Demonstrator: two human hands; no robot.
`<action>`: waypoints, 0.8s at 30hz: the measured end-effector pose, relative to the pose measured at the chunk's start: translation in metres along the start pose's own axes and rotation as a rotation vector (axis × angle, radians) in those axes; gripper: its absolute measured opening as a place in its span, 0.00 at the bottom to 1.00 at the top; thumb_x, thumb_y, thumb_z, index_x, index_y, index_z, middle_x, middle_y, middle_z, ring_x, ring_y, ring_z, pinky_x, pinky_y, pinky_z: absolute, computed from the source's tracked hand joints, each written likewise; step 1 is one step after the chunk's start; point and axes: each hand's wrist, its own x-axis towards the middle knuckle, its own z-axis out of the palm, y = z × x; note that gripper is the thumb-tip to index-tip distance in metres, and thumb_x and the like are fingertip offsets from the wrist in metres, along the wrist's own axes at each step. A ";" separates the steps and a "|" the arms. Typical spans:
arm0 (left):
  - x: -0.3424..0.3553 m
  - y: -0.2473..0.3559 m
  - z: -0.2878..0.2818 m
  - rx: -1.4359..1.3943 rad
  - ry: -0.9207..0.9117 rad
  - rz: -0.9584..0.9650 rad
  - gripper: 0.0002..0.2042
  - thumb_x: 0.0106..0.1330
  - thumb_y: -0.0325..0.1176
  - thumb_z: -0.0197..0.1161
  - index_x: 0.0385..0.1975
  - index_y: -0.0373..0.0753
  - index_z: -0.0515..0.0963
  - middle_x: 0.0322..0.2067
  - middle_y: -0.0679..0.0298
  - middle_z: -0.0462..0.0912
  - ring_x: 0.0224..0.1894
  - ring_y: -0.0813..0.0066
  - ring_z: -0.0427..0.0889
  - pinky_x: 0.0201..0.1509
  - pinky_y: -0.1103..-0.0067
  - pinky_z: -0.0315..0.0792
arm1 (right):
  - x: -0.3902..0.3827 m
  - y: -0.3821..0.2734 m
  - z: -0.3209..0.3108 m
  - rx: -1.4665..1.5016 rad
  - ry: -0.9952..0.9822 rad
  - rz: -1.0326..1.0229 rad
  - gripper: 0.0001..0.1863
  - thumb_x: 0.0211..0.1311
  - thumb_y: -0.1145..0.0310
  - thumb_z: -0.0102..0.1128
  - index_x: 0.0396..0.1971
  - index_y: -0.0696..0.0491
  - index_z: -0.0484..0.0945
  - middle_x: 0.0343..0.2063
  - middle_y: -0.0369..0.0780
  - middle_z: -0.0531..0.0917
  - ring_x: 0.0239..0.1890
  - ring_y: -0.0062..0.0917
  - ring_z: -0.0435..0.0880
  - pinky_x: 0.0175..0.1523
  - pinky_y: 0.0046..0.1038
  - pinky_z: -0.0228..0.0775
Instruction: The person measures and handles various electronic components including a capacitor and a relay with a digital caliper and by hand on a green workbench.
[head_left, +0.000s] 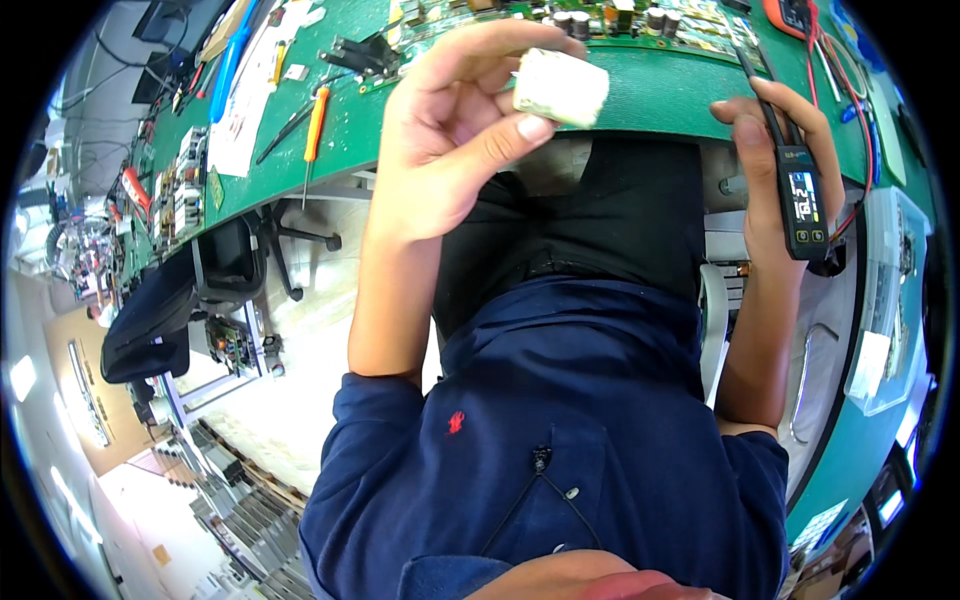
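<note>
My left hand is raised over the front edge of the green bench. Between its thumb and fingers it grips a small white rectangular block with rough edges; its exact kind I cannot tell. On the right, my right hand is closed around black digital tweezers with a small lit screen on the body. The two tweezer prongs point away toward the bench, their tips close to a green circuit board carrying several cylindrical capacitors. The block and the tweezers are well apart.
On the green mat lie an orange-handled screwdriver, a blue tool and black parts. A red meter with leads sits at the far right. A clear plastic box stands right; a black chair, left.
</note>
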 end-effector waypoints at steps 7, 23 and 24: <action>-0.011 0.004 0.010 -0.180 0.013 -0.009 0.26 0.56 0.22 0.64 0.57 0.33 0.66 0.53 0.42 0.73 0.52 0.66 0.77 0.56 0.75 0.71 | -0.001 -0.005 0.004 -0.024 -0.025 0.021 0.13 0.61 0.77 0.61 0.46 0.60 0.75 0.29 0.42 0.84 0.36 0.24 0.85 0.45 0.22 0.75; -0.021 0.004 -0.006 -0.346 0.094 -0.014 0.29 0.63 0.29 0.59 0.62 0.28 0.58 0.54 0.40 0.68 0.49 0.57 0.76 0.49 0.68 0.74 | -0.001 -0.008 0.009 0.023 -0.032 0.069 0.14 0.62 0.75 0.61 0.47 0.61 0.74 0.30 0.44 0.84 0.36 0.24 0.84 0.46 0.23 0.74; -0.022 0.004 -0.006 -0.373 0.094 -0.014 0.29 0.63 0.30 0.58 0.63 0.28 0.57 0.54 0.39 0.68 0.50 0.57 0.76 0.49 0.68 0.74 | -0.002 -0.009 0.010 0.029 -0.028 0.078 0.15 0.62 0.75 0.62 0.47 0.61 0.74 0.30 0.44 0.84 0.35 0.23 0.84 0.46 0.23 0.74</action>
